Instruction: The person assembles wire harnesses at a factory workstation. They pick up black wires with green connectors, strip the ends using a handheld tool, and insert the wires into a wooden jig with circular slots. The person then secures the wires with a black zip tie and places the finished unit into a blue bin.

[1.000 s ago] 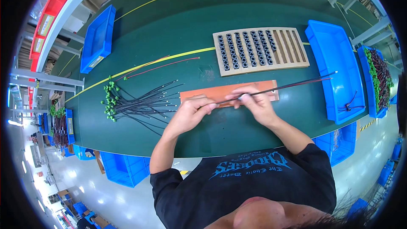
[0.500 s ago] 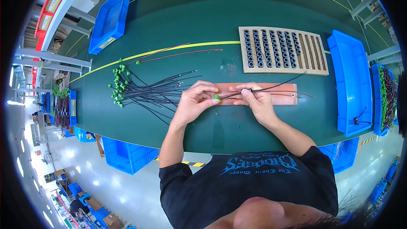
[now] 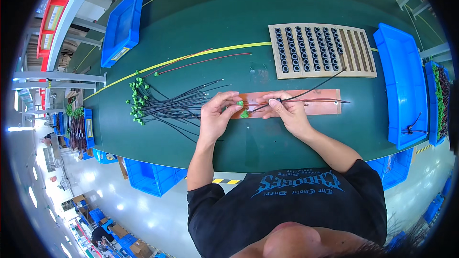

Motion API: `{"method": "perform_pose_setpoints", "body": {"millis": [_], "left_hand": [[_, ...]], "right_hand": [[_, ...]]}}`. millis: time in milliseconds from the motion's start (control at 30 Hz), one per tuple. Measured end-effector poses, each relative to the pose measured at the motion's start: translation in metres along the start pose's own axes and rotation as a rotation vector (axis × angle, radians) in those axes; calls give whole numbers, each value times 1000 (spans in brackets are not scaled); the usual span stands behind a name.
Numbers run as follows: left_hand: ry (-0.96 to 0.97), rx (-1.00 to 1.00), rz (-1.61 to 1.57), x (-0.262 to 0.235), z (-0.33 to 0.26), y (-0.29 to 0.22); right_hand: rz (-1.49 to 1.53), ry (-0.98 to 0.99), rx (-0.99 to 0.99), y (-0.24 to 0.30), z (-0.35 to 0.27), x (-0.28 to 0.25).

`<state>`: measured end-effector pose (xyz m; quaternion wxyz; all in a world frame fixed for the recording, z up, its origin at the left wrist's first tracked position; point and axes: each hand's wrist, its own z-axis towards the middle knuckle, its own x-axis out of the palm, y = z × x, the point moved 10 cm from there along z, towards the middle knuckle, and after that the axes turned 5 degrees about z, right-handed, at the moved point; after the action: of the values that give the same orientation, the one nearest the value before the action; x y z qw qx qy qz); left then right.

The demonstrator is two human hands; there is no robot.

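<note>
My left hand (image 3: pixel 217 114) pinches a small green connector (image 3: pixel 240 103) between thumb and fingertips. A second green connector (image 3: pixel 245 114) sits just below, apart from those fingers, at the end of a black wire (image 3: pixel 315 86). That wire runs through my right hand (image 3: pixel 289 111), whose thumb and fingers are closed on it and a dark red wire (image 3: pixel 330 100). A small black ring (image 3: pixel 278 100) shows at the right fingertips; its hold on the wires is partly hidden. Both hands are above an orange-brown strip (image 3: pixel 325 108) on the green table.
Left of my hands lies a bundle of black wires (image 3: pixel 177 105) with green connectors. Thin red wires (image 3: pixel 205 60) lie behind it. A wooden rack (image 3: pixel 359 72) holds rows of black rings. Blue bins stand at right (image 3: pixel 394 67) and far left (image 3: pixel 112 28).
The two green connectors have come apart into view, one in my left fingertips, one below. The wires' far ends have spread apart. The whole view has shifted slightly.
</note>
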<state>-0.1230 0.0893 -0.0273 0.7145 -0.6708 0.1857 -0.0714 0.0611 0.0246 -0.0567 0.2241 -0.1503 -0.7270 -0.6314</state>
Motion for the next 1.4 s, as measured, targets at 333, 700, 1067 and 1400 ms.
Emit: {"method": "perform_pose_setpoints", "body": {"millis": [333,700,1067,1400], "left_hand": [[-89,153,352,-1,2,-12],[1,168,547,13,5,-24],[232,-223,29,15,-8,4],[221,-341,-139,12,-9,25]], "right_hand": [[-13,16,-53,6,2,3],[-124,-5,-6,1,4,3],[-59,-36,-7,0,4,-1],[-66,-16,16,-2,3,1]]}}
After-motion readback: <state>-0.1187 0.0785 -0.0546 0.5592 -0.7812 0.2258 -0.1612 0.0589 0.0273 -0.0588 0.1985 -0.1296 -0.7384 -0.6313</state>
